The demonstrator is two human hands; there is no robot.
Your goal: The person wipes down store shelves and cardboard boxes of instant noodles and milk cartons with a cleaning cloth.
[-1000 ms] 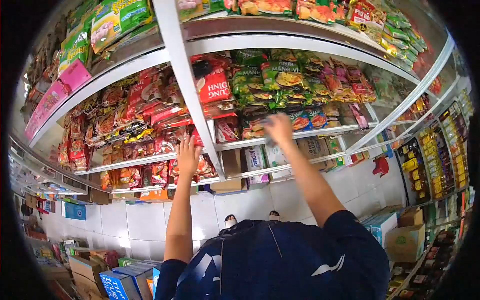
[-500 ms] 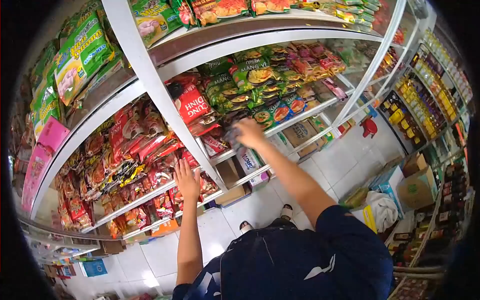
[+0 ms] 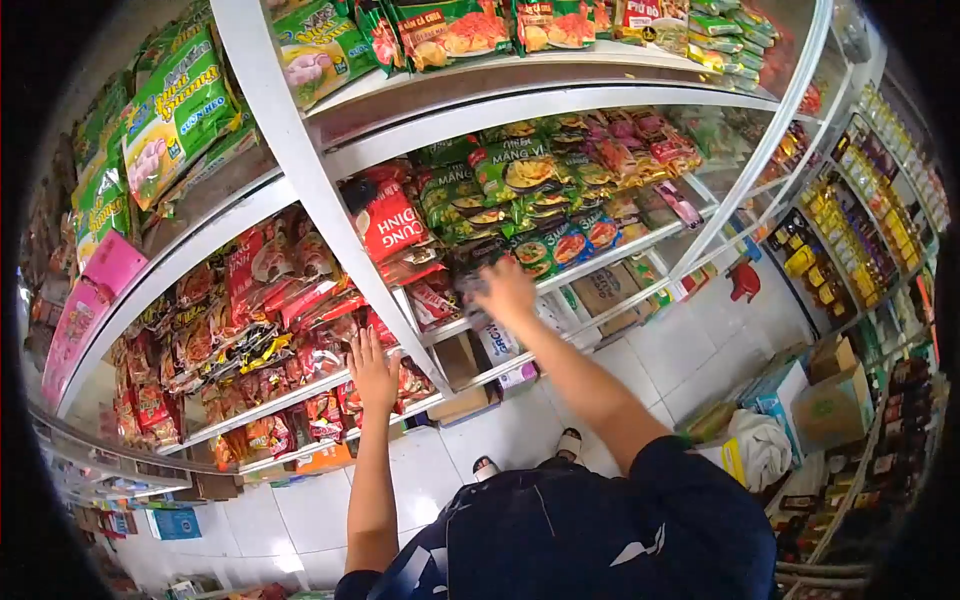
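The right hand [image 3: 507,292] is curled at a dark, blurred item [image 3: 471,289] near the shelf edge [image 3: 640,246], its grip unclear. Light pressure seems best, the wide-open left hand [image 3: 374,378] pressing no packets [image 3: 325,413].

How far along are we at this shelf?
Apparently done: green packets and red packets lie stacked. In hand: a dark, blurred item in the right hand, near the front rail; the left hand is open. Remaining: the item isn't released; more I can't tell.
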